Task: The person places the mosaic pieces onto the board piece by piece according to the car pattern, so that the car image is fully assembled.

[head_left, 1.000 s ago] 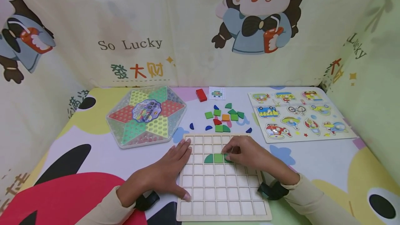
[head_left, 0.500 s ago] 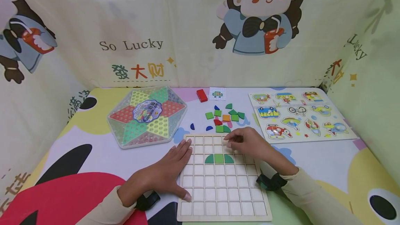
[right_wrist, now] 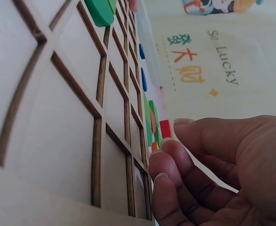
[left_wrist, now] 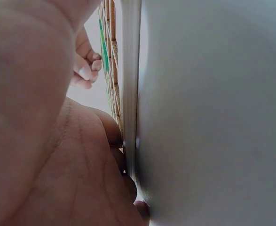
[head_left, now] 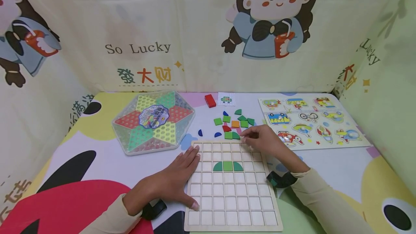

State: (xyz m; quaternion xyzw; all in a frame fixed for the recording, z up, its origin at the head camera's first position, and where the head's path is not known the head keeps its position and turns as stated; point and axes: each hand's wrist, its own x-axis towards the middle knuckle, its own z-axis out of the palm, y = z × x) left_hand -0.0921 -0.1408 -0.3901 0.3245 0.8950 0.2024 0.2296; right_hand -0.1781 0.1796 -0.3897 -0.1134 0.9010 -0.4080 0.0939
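Observation:
A wooden grid board (head_left: 234,228) lies before me. In one row sit a green square (head_left: 228,166) and two dark green quarter-circles, the left one (head_left: 217,166) and the right one (head_left: 238,167). My left hand (head_left: 173,176) rests along the board's left edge, fingers spread, thumb lower down on it. Over the board's far right corner is my right hand (head_left: 264,140), its fingertips beside a loose green quarter-circle (head_left: 235,135). The right wrist view shows thumb and fingers apart, with nothing visible held by the hand (right_wrist: 208,165).
Beyond the board lie several loose pieces, including an orange square (head_left: 235,124), a red piece (head_left: 226,128) and a blue half-circle (head_left: 218,134). A pattern card (head_left: 226,99) and red block (head_left: 210,100) stand behind. Left is a hexagonal game board (head_left: 152,122); right, a vehicle puzzle (head_left: 312,122).
My right hand has left the right-hand quarter-circle in the grid and moved away from me, toward the loose pieces. The left hand stays in place on the board.

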